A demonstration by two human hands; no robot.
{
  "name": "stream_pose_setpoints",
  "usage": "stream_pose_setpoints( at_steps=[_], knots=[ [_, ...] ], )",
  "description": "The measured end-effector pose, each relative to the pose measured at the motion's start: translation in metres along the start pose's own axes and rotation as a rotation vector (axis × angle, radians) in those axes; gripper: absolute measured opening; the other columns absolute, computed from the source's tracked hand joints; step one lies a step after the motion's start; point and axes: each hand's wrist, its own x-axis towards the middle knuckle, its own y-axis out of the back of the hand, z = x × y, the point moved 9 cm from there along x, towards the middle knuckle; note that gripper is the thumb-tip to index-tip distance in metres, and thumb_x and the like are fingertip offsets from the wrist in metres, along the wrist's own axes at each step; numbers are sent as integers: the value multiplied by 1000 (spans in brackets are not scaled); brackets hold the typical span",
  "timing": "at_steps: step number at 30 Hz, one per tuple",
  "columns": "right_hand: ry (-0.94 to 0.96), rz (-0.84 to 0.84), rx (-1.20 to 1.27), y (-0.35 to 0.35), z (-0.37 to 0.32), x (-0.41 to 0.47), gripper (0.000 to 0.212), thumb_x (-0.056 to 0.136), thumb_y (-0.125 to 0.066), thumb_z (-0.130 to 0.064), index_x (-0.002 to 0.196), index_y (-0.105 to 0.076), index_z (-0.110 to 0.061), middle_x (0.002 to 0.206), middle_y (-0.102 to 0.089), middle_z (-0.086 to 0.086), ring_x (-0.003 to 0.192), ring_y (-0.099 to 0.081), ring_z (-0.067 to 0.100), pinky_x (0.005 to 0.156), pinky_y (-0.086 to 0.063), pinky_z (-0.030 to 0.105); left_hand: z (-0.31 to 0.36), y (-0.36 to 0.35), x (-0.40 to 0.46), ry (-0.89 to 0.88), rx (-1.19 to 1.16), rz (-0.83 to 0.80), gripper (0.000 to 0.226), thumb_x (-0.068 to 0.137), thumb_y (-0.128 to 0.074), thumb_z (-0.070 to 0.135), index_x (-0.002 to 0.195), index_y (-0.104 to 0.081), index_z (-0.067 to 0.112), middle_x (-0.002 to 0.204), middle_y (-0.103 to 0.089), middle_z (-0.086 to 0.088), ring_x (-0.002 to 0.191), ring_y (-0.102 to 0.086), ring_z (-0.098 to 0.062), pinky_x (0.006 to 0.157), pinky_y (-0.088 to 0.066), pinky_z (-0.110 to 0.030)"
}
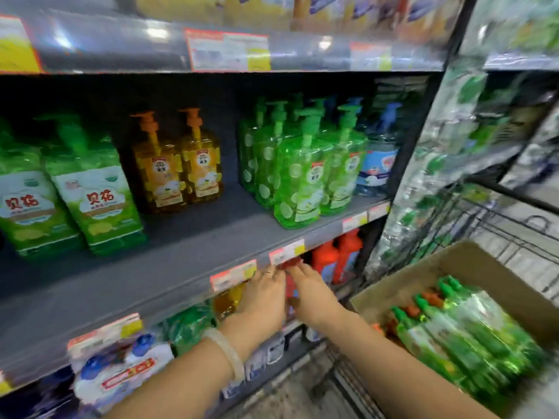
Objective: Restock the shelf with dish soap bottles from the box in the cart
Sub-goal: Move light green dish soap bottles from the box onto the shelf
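Observation:
A cardboard box point(402, 279) in the wire cart point(514, 234) at lower right holds several green dish soap bottles point(472, 331) lying flat, some with orange caps. My left hand point(266, 294) and my right hand point(311, 290) reach under the grey middle shelf point(181, 261) into the lower shelf. Both press against the sides of a red bottle point(291, 285) between them; the fingers look fairly straight, but blur hides the exact hold. On the middle shelf stand green pump bottles point(302, 170) and two orange pump bottles point(178, 164).
Green refill pouches point(90, 195) fill the middle shelf's left. Orange-red bottles point(335, 258) stand right of my hands on the lower shelf, a yellow bottle point(230, 300) and a green pack point(189, 326) to their left. A dark upright post point(414, 128) ends the shelf.

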Motion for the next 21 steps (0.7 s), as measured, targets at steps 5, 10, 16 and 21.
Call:
stream_pose_setpoints(
  at_steps=[5, 10, 16, 21],
  knots=[
    [-205, -52, -133, 21, 118, -97, 47, 83, -59, -18, 126, -42, -9, 125, -44, 14, 118, -44, 33, 97, -39, 37, 118, -59, -5, -97, 23, -125, 48, 84, -60, 26, 126, -42, 11, 131, -44, -9, 123, -41, -27, 100, -33, -34],
    [-391, -175, -174, 31, 227, -202, 56, 84, -62, -19, 132, -37, -6, 131, -41, 17, 122, -42, 34, 100, -36, 37, 231, -125, -30, -148, 26, -254, 47, 84, -60, 21, 126, -41, 12, 130, -43, -8, 124, -38, -29, 98, -39, -39],
    [-565, -248, -141, 36, 315, -281, 61, 86, -62, -23, 137, -33, -9, 134, -39, 17, 124, -42, 36, 102, -40, 40, 302, -175, -49, -152, 69, -383, 43, 86, -57, 22, 125, -42, 10, 130, -43, -9, 126, -38, -28, 99, -40, -38],
    [-598, -262, -92, 34, 347, -282, 62, 86, -63, -23, 138, -33, -11, 133, -40, 16, 124, -41, 35, 103, -40, 41, 311, -201, -32, -119, 75, -463, 43, 85, -60, 22, 124, -43, 10, 131, -43, -10, 126, -39, -29, 101, -41, -39]
  ],
)
